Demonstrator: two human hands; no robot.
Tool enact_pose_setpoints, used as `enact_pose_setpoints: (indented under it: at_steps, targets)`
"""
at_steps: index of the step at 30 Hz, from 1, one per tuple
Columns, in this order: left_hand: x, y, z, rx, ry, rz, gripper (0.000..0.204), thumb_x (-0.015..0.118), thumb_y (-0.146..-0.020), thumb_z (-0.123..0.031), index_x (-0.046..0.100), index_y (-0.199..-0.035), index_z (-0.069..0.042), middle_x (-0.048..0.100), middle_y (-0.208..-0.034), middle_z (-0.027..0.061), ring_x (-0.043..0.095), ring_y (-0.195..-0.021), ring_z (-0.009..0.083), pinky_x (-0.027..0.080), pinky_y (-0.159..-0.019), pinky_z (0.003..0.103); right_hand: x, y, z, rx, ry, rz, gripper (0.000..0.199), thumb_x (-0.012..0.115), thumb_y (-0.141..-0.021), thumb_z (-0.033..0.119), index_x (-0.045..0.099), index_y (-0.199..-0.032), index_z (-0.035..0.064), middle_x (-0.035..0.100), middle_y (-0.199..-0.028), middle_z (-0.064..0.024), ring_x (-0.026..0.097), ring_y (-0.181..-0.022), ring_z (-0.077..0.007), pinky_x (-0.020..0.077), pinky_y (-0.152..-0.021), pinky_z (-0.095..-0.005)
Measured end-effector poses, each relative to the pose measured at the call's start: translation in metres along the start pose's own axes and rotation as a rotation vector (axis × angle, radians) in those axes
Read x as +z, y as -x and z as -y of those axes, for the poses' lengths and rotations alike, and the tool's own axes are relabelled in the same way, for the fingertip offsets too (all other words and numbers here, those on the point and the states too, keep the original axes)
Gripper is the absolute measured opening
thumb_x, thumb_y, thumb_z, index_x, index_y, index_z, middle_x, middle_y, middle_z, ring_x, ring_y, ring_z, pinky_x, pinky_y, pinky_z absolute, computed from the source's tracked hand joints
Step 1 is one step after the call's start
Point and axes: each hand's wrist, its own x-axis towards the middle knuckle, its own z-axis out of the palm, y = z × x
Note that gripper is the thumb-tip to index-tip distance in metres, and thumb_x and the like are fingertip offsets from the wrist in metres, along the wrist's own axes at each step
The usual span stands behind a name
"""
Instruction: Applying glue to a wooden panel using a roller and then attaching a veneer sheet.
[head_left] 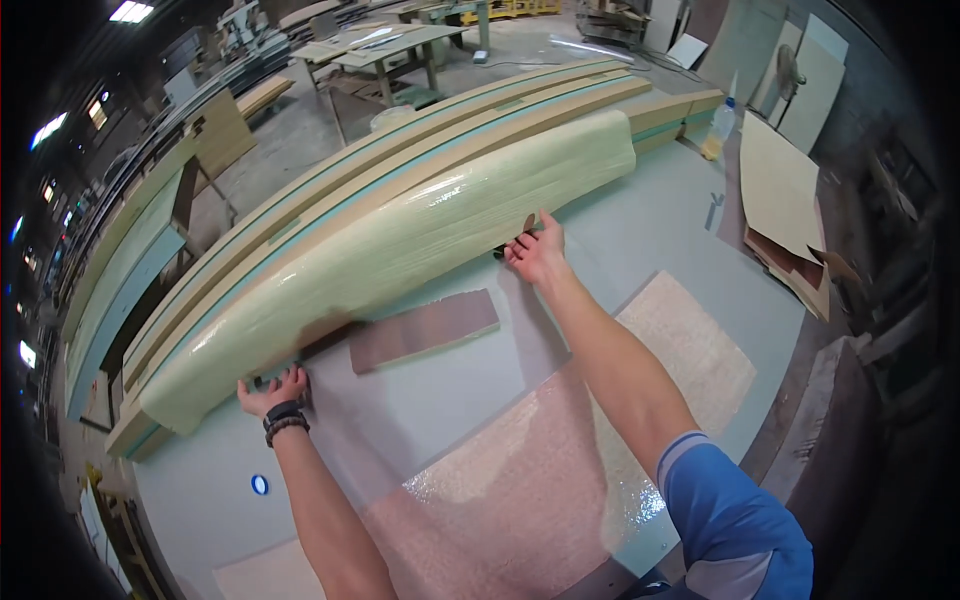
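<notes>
A pale, glossy sheet lies bent over a long curved wooden form with thin turquoise layers. At the sheet's lower left edge is my left hand, wearing a dark wristband and a beaded bracelet. Its fingers curl upward around a small dark thing that I cannot make out. My right hand is at the same edge further right, thumb raised and fingers curled. Small dark and brown bits show at its fingertips; what it grips is partly hidden. Between the hands lies a flat brown block, apart from both.
The grey tabletop carries a wet-looking, pale mottled sheet near me and a blue ring-shaped cap at left. A bottle stands far right, near bent boards. Another curved form stands left; a workbench is behind.
</notes>
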Motion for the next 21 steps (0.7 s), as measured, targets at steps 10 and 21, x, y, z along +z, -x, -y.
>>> enact_pose_setpoints:
  at_steps: [10, 21]
  targets:
    - [0.017, -0.009, -0.044, 0.314, 0.234, 0.260, 0.039, 0.050, -0.085, -0.016, 0.054, -0.119, 0.003, 0.058, -0.123, 0.0193, 0.054, -0.117, 0.0384, 0.043, -0.100, 0.056, 0.085, 0.057, 0.056, -0.482, 0.047, 0.213, 0.022, 0.046, -0.095, 0.033, 0.054, -0.096, 0.0126, 0.058, -0.079, -0.0017, 0.052, -0.056, -0.0129, 0.0435, -0.054, -0.0300]
    - [0.148, 0.094, -0.084, 0.514, 0.054, 0.482, 0.029, 0.052, -0.083, -0.011, 0.054, -0.109, 0.001, 0.058, -0.121, 0.0170, 0.052, -0.118, 0.0373, 0.039, -0.105, 0.060, 0.166, 0.037, 0.142, -0.673, 0.051, 0.274, 0.018, 0.055, -0.087, 0.012, 0.053, -0.101, -0.0001, 0.061, -0.088, -0.0140, 0.065, -0.067, -0.0297, 0.0560, -0.055, -0.0429]
